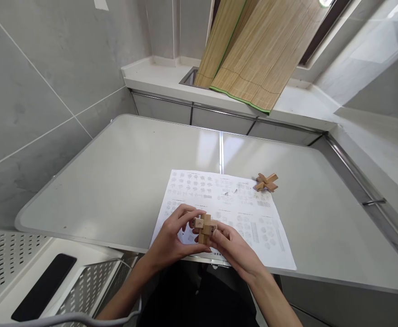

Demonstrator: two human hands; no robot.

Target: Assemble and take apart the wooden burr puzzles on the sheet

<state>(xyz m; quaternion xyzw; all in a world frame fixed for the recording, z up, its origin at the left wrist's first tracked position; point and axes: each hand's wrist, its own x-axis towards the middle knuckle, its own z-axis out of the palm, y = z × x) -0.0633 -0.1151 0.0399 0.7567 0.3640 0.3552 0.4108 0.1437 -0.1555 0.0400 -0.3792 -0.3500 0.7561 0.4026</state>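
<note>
Both hands hold a small wooden block puzzle (pixel 205 228) above the near edge of the table, over a printed sheet (pixel 226 200). Its interlocked light-brown pieces carry dark marks on their ends. My left hand (pixel 172 236) grips it from the left, with a finger on top and the thumb underneath. The fingers of my right hand (pixel 234 247) close on its right side. A second wooden puzzle (pixel 266 182), star-like in shape, rests at the sheet's upper right corner.
The pale table (pixel 124 177) has a seam down its middle. A black phone (pixel 44 287) lies on a white perforated rack (pixel 4 259) at lower left, beside a grey cable (pixel 93 320). A bamboo mat (pixel 260 50) hangs over the counter behind.
</note>
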